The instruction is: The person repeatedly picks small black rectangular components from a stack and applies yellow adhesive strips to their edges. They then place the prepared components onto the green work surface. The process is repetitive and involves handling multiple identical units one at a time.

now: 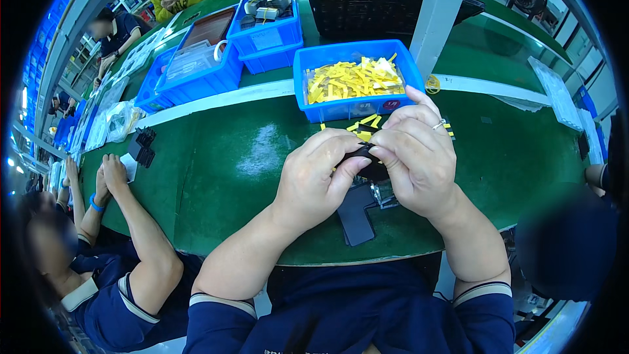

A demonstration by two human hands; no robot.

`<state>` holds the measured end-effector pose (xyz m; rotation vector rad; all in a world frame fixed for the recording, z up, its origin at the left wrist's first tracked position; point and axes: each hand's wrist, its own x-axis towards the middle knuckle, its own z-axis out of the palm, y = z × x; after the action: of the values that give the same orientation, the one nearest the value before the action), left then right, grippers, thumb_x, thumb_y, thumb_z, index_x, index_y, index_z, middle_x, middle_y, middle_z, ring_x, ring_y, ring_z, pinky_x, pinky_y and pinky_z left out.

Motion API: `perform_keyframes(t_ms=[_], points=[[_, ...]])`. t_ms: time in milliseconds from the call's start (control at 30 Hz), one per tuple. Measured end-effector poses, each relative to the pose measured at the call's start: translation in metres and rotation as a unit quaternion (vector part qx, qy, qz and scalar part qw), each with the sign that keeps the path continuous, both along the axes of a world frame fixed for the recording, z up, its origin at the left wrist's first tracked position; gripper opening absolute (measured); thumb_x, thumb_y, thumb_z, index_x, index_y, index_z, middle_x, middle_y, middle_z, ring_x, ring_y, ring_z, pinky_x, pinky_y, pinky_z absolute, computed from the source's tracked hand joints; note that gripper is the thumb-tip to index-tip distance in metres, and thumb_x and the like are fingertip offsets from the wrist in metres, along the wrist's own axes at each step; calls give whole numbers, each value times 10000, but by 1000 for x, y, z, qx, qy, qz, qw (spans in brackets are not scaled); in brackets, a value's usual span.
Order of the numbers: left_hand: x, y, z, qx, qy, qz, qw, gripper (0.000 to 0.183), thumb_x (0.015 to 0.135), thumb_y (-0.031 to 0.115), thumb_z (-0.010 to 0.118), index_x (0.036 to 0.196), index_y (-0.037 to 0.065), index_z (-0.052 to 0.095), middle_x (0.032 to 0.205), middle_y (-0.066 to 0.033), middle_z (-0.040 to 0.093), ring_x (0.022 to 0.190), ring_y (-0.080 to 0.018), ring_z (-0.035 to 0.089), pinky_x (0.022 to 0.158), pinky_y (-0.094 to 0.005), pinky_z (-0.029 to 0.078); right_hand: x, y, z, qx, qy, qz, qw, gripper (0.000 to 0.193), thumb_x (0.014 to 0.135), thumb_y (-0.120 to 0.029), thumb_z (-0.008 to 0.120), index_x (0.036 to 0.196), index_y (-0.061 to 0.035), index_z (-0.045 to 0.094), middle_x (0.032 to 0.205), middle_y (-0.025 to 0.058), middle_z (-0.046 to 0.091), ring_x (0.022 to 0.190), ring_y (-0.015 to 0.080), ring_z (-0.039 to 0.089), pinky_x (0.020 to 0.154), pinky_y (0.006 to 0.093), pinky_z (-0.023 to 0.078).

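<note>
My left hand (pixel 308 177) and my right hand (pixel 419 160) meet over the green table, fingers closed. Between the thumbs and fingertips they pinch a small black piece (pixel 364 151); the fingers cover much of it, so its kind cannot be made out. A ring sits on a finger of my right hand. Below the hands lies a dark grey flat plate (pixel 357 213), with small metallic parts (pixel 381 196) beside it. Just beyond my fingertips are loose yellow strips (pixel 370 123), partly hidden by the hands.
A blue bin (pixel 300 85) full of yellow strips stands straight ahead. More blue bins (pixel 268 62) stand farther left, and a black open case (pixel 367 10) lies behind. White powder (pixel 262 151) marks the green table (pixel 216 190). Black parts (pixel 141 147) lie near a co-worker's hands (pixel 113 176). Another person sits close at right.
</note>
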<state>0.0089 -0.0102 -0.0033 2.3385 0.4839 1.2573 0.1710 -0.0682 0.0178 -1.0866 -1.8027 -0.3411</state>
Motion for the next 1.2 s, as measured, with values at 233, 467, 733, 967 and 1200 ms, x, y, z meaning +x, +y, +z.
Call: perform_keyframes(t_ms=[233,467,733,967,1200], points=[[-2,-2,0,-236,-84,-44,967,172,782,78,683,902,-14,600,900,-109,609,763,-187,633,639,-282,519,6,3,-4,-39,87,56,994,264,766,-183,682,958,-7,637,873,111,595,888,247,576,896,398,428],[-5,10,-6,-312,-84,-91,942,143,823,68,644,924,-19,591,886,-64,579,771,-109,606,649,-238,505,15,13,-8,-303,458,189,814,267,878,-165,598,1063,27,600,912,55,627,881,121,586,807,265,455],[-19,33,-1,-419,-82,-71,901,163,886,108,575,1018,18,542,899,0,584,823,-65,525,748,-218,420,23,18,-20,-353,492,170,777,96,835,-70,632,889,9,636,773,23,630,658,62,562,623,201,464],[-75,102,0,-173,203,356,896,287,836,169,589,1048,-23,560,779,-174,641,755,-319,625,709,-379,474,13,14,-12,-382,497,125,769,138,829,-59,641,938,26,637,777,49,640,635,66,570,603,202,478],[-40,61,9,-140,49,226,963,294,746,196,689,956,-3,639,897,-131,635,750,-201,624,711,-326,503,8,12,-16,-369,489,150,776,130,824,-43,644,935,24,638,789,55,644,667,80,602,618,206,493]])
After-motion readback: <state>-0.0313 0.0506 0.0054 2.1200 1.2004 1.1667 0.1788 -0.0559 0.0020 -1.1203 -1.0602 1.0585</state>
